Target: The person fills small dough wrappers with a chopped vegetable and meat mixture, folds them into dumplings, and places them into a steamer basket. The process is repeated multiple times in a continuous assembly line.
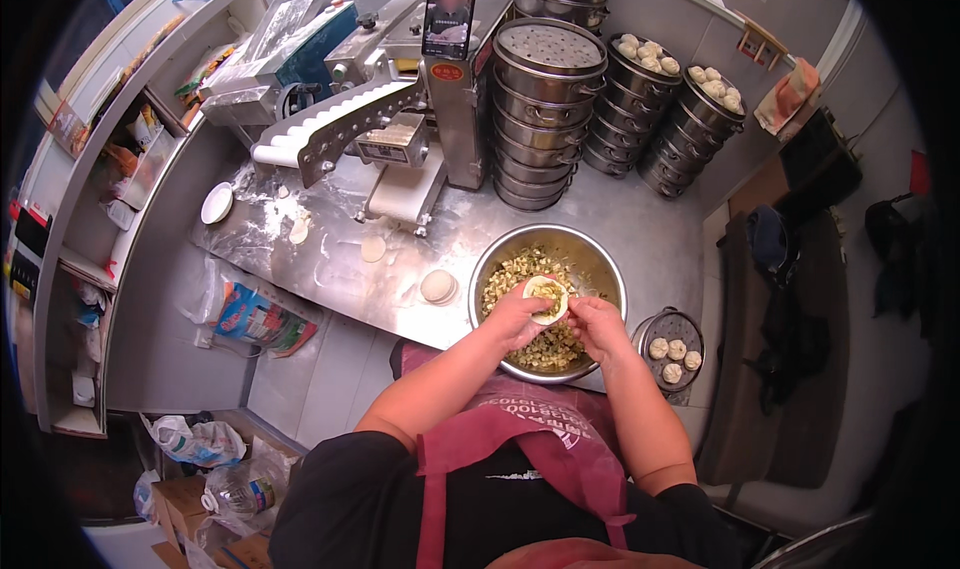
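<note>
Over a large steel bowl (616, 269) of chopped filling (556, 349), my left hand (513, 319) cradles a round dough wrapper (559, 315) with filling in its middle. The fingers of my right hand (598, 327) are closed on the right edge of that wrapper, pinching it. A small stack of dough wrappers (438, 287) lies left of the bowl, and a single wrapper (373, 249) lies farther off. To the right of the bowl, a perforated steamer tray (683, 326) carries several pleated buns (677, 350).
Tall stacks of steel steamers (541, 119) stand at the back, two topped with buns (716, 87). A dough machine with a roller conveyor (340, 129) occupies the back left, a phone (449, 14) above it. A white plate (217, 202) sits on the floury steel table (335, 294).
</note>
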Demonstrator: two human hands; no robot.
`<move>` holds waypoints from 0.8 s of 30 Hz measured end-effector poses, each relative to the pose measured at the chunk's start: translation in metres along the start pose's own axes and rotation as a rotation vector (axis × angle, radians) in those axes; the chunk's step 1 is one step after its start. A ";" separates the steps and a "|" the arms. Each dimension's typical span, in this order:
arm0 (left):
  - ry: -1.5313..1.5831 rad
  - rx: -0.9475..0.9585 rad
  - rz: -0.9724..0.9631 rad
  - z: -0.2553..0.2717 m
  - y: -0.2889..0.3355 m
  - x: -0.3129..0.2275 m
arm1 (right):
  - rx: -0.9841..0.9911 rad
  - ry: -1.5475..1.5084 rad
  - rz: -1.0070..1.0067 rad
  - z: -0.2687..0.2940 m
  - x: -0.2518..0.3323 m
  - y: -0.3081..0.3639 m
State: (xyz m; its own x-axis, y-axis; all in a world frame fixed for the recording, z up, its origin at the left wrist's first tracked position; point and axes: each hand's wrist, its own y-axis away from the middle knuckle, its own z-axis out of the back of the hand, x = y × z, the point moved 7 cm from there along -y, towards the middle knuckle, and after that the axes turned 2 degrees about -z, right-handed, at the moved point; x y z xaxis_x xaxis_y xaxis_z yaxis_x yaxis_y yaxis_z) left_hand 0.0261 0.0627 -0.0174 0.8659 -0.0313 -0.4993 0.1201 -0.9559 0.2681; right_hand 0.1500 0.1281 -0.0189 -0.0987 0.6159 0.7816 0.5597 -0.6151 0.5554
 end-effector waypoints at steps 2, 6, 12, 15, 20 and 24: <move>0.004 0.026 0.011 -0.001 0.001 0.003 | 0.077 -0.067 0.018 -0.005 -0.005 0.001; -0.044 -0.006 0.007 0.005 0.000 0.006 | -0.040 0.074 0.134 0.001 -0.009 -0.006; -0.215 -0.008 -0.015 0.002 0.005 -0.002 | -0.174 0.068 0.328 -0.010 0.000 0.001; -0.270 0.006 0.024 0.002 0.006 -0.005 | -0.036 -0.074 0.117 -0.015 -0.003 -0.002; -0.289 -0.039 0.073 0.006 0.005 -0.005 | -0.177 0.421 0.338 -0.012 0.010 0.002; -0.361 -0.060 0.107 0.013 0.000 -0.005 | -0.199 0.576 0.509 -0.011 0.012 0.002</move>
State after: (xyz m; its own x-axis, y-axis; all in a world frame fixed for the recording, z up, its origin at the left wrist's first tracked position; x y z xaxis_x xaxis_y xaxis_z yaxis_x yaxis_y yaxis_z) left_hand 0.0154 0.0588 -0.0255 0.6493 -0.2412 -0.7212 0.0758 -0.9231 0.3770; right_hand 0.1412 0.1284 -0.0054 -0.3108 -0.0834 0.9468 0.4987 -0.8623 0.0877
